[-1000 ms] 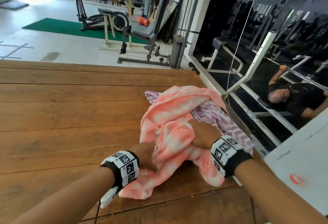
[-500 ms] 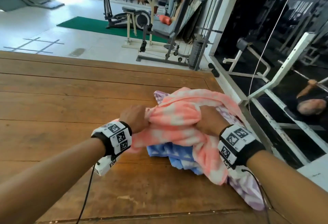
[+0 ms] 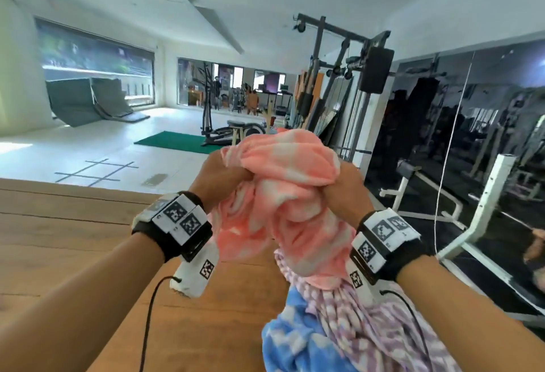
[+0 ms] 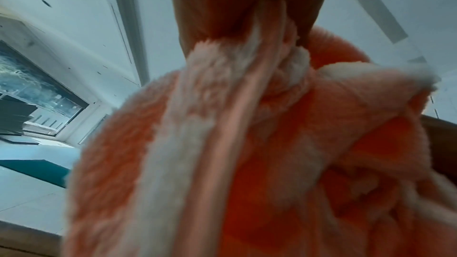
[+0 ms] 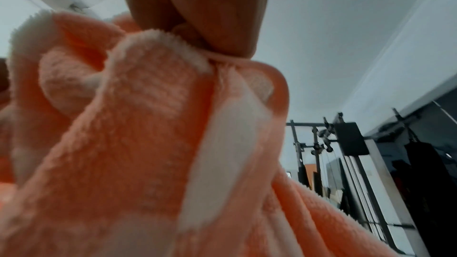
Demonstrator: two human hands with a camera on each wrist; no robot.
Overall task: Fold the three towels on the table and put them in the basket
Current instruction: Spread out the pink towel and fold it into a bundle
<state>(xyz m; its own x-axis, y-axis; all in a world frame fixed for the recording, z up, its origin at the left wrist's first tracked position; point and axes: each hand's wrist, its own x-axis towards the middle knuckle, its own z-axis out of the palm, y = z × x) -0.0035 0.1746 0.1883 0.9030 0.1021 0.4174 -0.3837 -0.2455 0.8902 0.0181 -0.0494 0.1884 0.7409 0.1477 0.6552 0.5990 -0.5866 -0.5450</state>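
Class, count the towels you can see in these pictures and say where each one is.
3. The pink towel is held up by both hands; the purple towel and the blue towel lie bunched on the table beneath it. None seem hidden.

Bright window daylight, blurred wrist views, fisheye edges

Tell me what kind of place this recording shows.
Most likely a gym: a cable weight machine, an elliptical trainer on a green mat, and a white weight bench beside the wooden table.
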